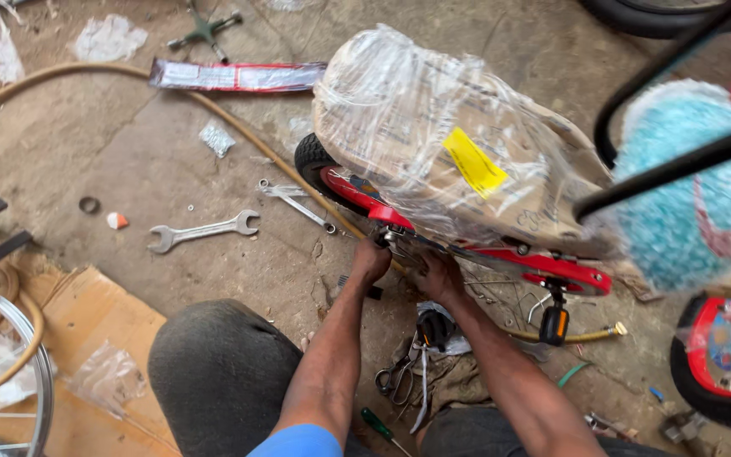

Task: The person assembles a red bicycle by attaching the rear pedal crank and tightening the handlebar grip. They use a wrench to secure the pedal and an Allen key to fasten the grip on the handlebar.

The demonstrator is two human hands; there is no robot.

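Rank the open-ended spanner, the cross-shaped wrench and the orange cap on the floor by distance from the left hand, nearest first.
From the left hand:
1. Open-ended spanner, on the floor to its left.
2. Orange cap, farther left.
3. Cross-shaped wrench, far up near the top edge.

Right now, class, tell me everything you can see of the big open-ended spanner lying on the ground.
The spanner is a bare silver-grey metal bar with an open jaw at each end, the right jaw slightly higher than the left. It looks worn but whole. It lies flat on the dusty concrete floor, left of the small red bicycle and beyond the cardboard sheet. Nothing touches it; both hands are at the bicycle, away from it.
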